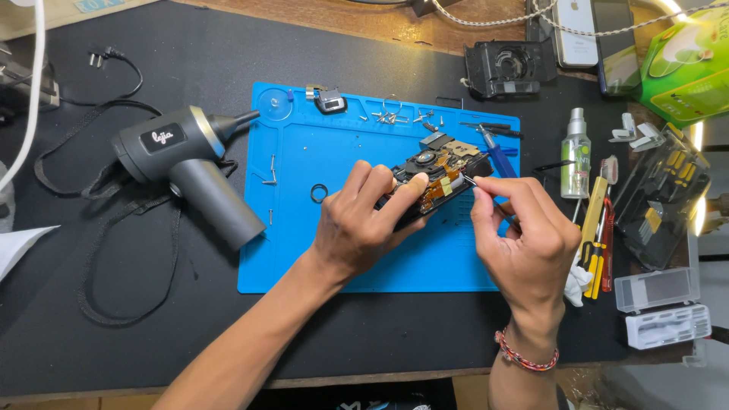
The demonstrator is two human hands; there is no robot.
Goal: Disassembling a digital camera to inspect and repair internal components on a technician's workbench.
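Observation:
My left hand grips an opened black camera body with exposed circuit boards and orange flex strips, tilted above a blue work mat. My thumb rests on its top edge. My right hand pinches a thin metal tool, tweezers or a fine driver, its tip touching the camera's right side. A red braided band sits on my right wrist.
A grey handheld air blower lies left of the mat with its cord. Several loose screws and small parts lie along the mat's top. A spray bottle, screwdrivers, plastic cases, a camera shell and phones lie on the right.

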